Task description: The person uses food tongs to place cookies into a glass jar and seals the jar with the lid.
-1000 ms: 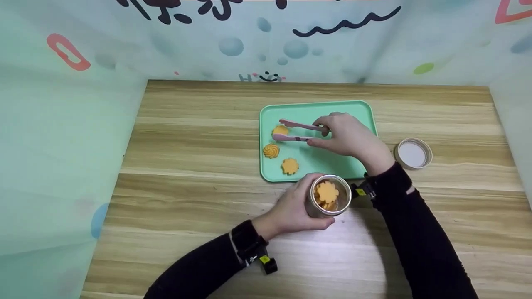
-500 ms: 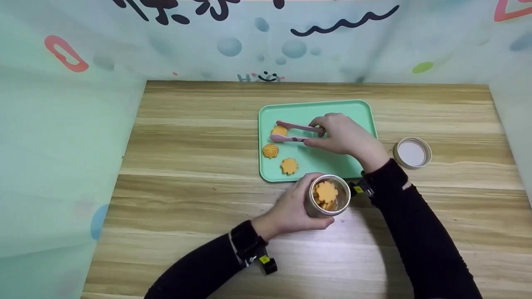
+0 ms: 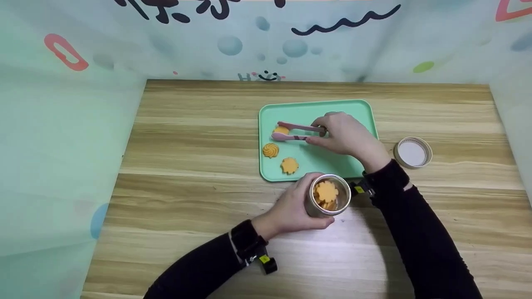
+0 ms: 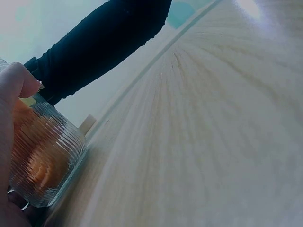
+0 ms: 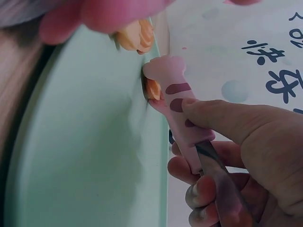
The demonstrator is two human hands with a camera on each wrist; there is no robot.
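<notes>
My left hand (image 3: 289,211) grips a ribbed glass jar (image 4: 71,142) that stands upright at the tray's near edge. Through its open mouth I see several orange biscuits (image 3: 326,191) piled inside. With thumb and fingers, my right hand (image 3: 347,132) holds pink tongs (image 5: 177,78) with paw-shaped tips. Those tips reach the far-left part of the green tray (image 3: 316,109), one on either side of a biscuit (image 3: 281,130). Nearer me on the tray lie a swirled biscuit (image 3: 270,150) and a flower-shaped biscuit (image 3: 289,165).
To the right of the tray, a round lid (image 3: 412,153) lies with its inside facing up. Everything stands on a wood-grain table (image 3: 199,166). Printed fabric walls (image 3: 249,50) rise at the back and both sides.
The tongs' tips have drawn slightly closer together around the far biscuit. The left hand and jar stay in place.
</notes>
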